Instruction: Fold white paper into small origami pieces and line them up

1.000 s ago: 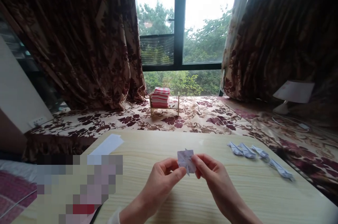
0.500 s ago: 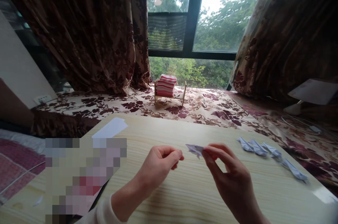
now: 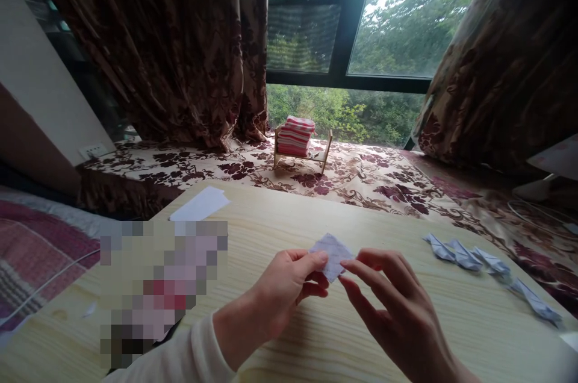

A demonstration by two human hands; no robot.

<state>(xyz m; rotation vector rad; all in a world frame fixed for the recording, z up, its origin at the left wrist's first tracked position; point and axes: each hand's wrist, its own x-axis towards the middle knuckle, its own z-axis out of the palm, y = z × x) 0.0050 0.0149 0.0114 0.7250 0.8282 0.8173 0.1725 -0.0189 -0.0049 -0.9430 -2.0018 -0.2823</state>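
Note:
A small folded paper square [image 3: 332, 250], whitish with faint marks, is held up over the table with one corner pointing away from me. My left hand [image 3: 289, 286] pinches its left side between thumb and fingers. At the right corner, my right hand [image 3: 388, 292] has its index fingertip over the paper and its thumb at the lower edge, in a light grip. Several folded paper pieces [image 3: 465, 255], long and pointed, lie in a row at the table's right side.
White paper strips [image 3: 201, 202] rest at the table's [image 3: 271, 220] far left, beside a blurred-out area. A paper scrap [image 3: 89, 309] lies at left. Behind, on a flowered cloth, stands a small wooden rack [image 3: 323, 157] with folded striped cloths [image 3: 295, 136]. A lamp [image 3: 555, 157] is at right.
The paper went from both hands to the right hand alone, seen nearly edge-on, then back between both hands with a plain face showing. My view has tilted down and turned left.

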